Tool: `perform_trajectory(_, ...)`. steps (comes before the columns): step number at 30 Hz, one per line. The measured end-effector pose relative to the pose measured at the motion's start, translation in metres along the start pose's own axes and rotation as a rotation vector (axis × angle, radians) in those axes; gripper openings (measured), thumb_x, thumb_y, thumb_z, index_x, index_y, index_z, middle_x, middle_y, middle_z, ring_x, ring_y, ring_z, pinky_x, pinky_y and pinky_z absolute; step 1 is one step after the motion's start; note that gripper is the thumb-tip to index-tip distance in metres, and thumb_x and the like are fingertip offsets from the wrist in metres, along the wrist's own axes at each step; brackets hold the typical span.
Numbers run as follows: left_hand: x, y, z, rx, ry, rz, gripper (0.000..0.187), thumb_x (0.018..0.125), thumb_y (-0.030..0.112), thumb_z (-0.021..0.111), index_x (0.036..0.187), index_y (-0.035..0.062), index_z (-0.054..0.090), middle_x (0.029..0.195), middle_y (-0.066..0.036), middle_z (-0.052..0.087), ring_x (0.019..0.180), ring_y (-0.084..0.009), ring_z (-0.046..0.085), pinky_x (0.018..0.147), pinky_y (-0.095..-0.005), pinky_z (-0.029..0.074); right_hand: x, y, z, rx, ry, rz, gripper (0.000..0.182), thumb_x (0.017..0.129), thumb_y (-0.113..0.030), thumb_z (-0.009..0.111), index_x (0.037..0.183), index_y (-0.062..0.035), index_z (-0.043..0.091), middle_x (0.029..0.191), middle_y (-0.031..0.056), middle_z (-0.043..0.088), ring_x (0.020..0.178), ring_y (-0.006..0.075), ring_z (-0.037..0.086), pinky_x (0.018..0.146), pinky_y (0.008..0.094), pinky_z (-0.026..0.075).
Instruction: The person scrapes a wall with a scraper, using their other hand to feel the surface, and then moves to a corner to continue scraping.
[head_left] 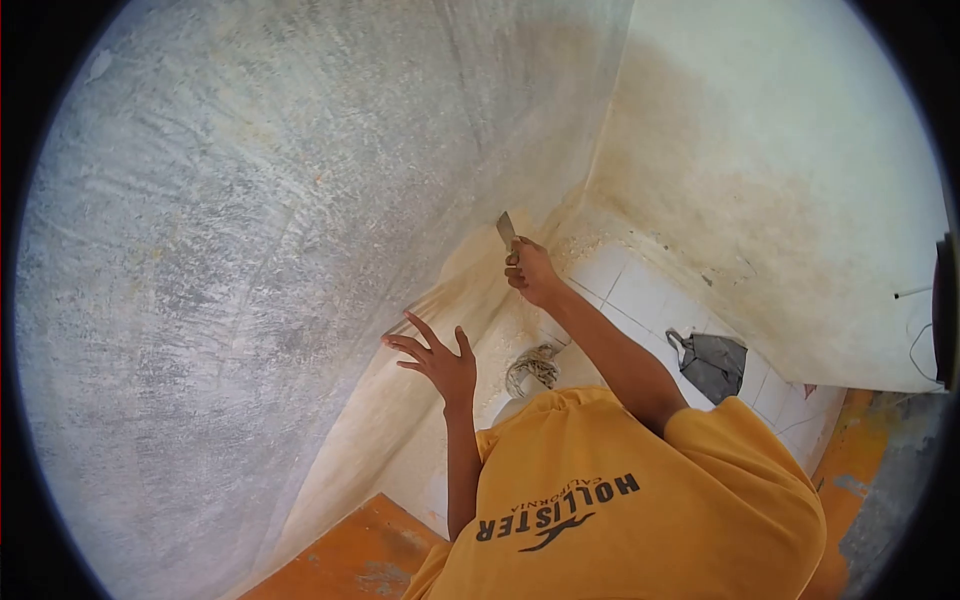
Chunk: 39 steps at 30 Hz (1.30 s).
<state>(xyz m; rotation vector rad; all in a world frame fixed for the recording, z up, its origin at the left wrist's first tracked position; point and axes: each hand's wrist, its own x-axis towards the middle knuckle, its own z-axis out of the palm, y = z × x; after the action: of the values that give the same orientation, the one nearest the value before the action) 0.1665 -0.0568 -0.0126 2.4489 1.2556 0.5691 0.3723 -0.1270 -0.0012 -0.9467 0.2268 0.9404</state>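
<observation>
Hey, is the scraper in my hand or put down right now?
In hand. Your right hand is closed around the handle of the scraper, and its blade sticks out past your fingers.

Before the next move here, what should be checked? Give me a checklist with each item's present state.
1. Scraper in the right hand's grip: ok.
2. Left hand apart from the scraper: ok.
3. Left fingertips braced on the wall: cannot tell.
4. Scraper's edge touching the wall: cannot tell.
5. Floor corner free of crumbs: not ok.
6. Dark grey item apart from both hands: ok.
</observation>
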Motion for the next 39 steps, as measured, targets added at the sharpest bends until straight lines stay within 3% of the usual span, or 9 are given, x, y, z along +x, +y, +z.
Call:
perform_trajectory(3,0.006,-0.002,0.000,0.047,-0.013,0.005,0.095,0.094,0.039,0.063,0.161,0.0156,-0.001,0.157,-0.034,-0.022,0.145,-0.0554,-0.018,0.105,-0.0798,0.012,-0.025,-0.009,0.021,-0.009,-0.037,0.053,0.019,0.101,-0.025,0.052,0.112,-0.0093,0.053,0.075,0.0012,0.045,0.051,0.0083,0.037,0.042,0.0246,0.029)
perform_trajectory(6,0.005,-0.003,0.000,0.055,-0.024,0.003,0.096,0.094,0.041,0.063,0.161,0.0155,-0.001,0.157,-0.035,-0.021,0.145,-0.0555,-0.018,0.105,-0.0798,0.013,-0.018,-0.004,0.020,-0.052,0.037,-0.013,0.016,0.102,-0.025,0.051,0.110,-0.0103,0.052,0.074,0.0005,0.044,0.051,0.0079,0.037,0.041,0.0241,0.028)
perform_trajectory(10,0.003,-0.003,0.001,0.033,-0.022,0.012,0.097,0.094,0.043,0.063,0.161,0.0151,-0.001,0.157,-0.035,-0.021,0.145,-0.0548,-0.019,0.106,-0.0797,0.013,-0.006,-0.002,0.005,-0.037,-0.088,-0.039,0.017,0.103,-0.026,0.050,0.104,-0.0094,0.050,0.072,-0.0011,0.043,0.049,0.0060,0.034,0.040,0.0236,0.025)
perform_trajectory(17,0.004,-0.004,0.004,0.031,-0.044,-0.003,0.095,0.095,0.043,0.061,0.161,0.0167,-0.002,0.157,-0.034,-0.024,0.143,-0.0549,-0.023,0.105,-0.0801,0.011,-0.008,-0.008,0.005,-0.080,-0.028,-0.023,0.029,0.104,-0.025,0.050,0.127,-0.0074,0.051,0.073,0.0005,0.045,0.049,0.0060,0.035,0.040,0.0236,0.025)
perform_trajectory(23,-0.004,0.002,-0.001,0.001,-0.046,0.001,0.091,0.096,0.041,0.060,0.161,0.0166,0.001,0.156,-0.036,-0.024,0.143,-0.0574,-0.021,0.105,-0.0803,0.010,0.023,-0.012,-0.004,-0.007,-0.002,-0.039,0.034,0.103,-0.024,0.052,0.133,-0.0082,0.049,0.075,0.0017,0.047,0.050,0.0066,0.036,0.041,0.0233,0.025)
perform_trajectory(26,0.001,-0.001,-0.004,0.025,-0.064,-0.001,0.089,0.097,0.040,0.059,0.161,0.0159,0.003,0.156,-0.037,-0.023,0.143,-0.0581,-0.020,0.105,-0.0803,0.009,-0.023,-0.016,0.021,-0.058,0.003,-0.025,0.023,0.103,-0.025,0.052,0.117,-0.0076,0.053,0.074,0.0015,0.046,0.050,0.0070,0.036,0.040,0.0237,0.026)
perform_trajectory(29,0.004,0.002,-0.001,0.002,-0.061,0.001,0.089,0.097,0.041,0.059,0.161,0.0161,0.003,0.156,-0.036,-0.023,0.143,-0.0577,-0.020,0.105,-0.0809,0.010,0.012,-0.006,0.004,-0.003,0.057,-0.051,0.019,0.102,-0.025,0.052,0.110,-0.0074,0.053,0.072,0.0011,0.045,0.050,0.0075,0.036,0.040,0.0242,0.026)
perform_trajectory(36,0.003,0.004,-0.005,0.006,-0.071,-0.010,0.091,0.095,0.040,0.061,0.161,0.0166,0.002,0.156,-0.036,-0.022,0.143,-0.0575,-0.021,0.105,-0.0803,0.009,-0.013,-0.009,0.021,0.018,0.009,0.008,0.019,0.101,-0.024,0.052,0.112,-0.0087,0.053,0.074,0.0014,0.045,0.052,0.0087,0.039,0.040,0.0246,0.029)
perform_trajectory(39,0.002,0.007,-0.003,-0.004,-0.052,-0.017,0.091,0.095,0.039,0.062,0.161,0.0165,0.004,0.156,-0.036,-0.022,0.144,-0.0576,-0.020,0.106,-0.0795,0.010,0.015,0.000,0.004,-0.006,0.040,0.017,0.025,0.100,-0.023,0.052,0.121,-0.0095,0.051,0.075,0.0017,0.046,0.053,0.0093,0.041,0.041,0.0246,0.031)
